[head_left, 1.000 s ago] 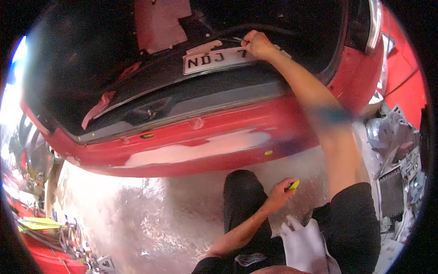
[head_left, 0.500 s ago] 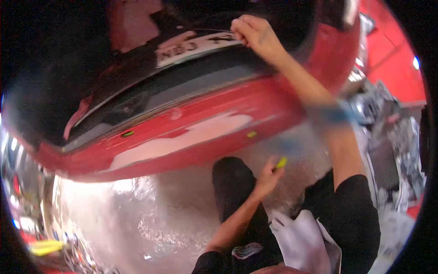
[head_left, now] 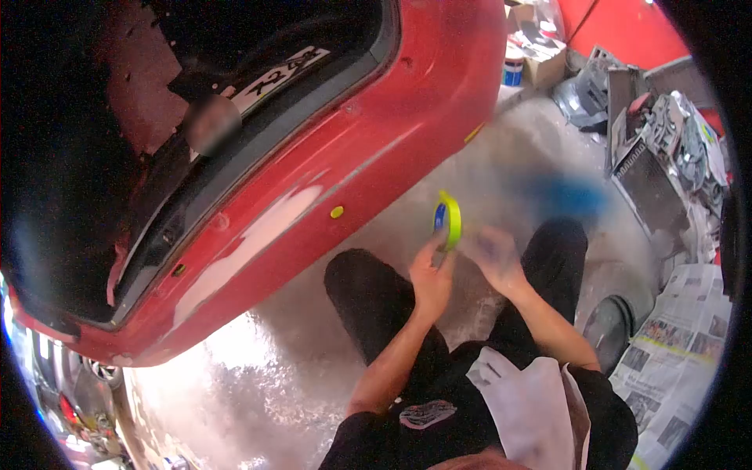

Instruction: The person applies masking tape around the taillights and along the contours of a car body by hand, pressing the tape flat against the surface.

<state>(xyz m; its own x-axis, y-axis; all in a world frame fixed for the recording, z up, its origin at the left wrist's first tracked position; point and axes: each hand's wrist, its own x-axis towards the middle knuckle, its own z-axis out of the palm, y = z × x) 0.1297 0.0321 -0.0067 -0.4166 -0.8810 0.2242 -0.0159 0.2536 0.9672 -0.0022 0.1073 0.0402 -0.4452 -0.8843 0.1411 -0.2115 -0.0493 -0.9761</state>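
Above the pale, shiny floor (head_left: 298, 352), between the person's body and the red bumper (head_left: 376, 172), a roll of tape (head_left: 454, 223) stands roughly on edge in the left hand (head_left: 432, 274). It is a narrow ring of vivid yellow-green, with blue showing on its inner side (too small to read anything there) and a short bit of the same bright colour sticking up at the top. The left hand pinches its lower edge between thumb and fingers. Just beside it, the right hand (head_left: 495, 257) is lifted with its fingers extended (they are badly blurred, so whether they pinch anything cannot be told).

Across the bumper runs a long whitish patch (head_left: 270, 223) with uneven edges, and near it sits a small yellow-green dot (head_left: 337, 212). Inside the dark open trunk (head_left: 274, 117) lies a number plate (head_left: 286, 74), partly covered by a blurry smudge. Toward the right edge, grey car parts (head_left: 674, 137) are heaped above spread newspaper (head_left: 677, 345), and a white cloth (head_left: 525, 399) hangs against the person's black shirt (head_left: 376, 442).
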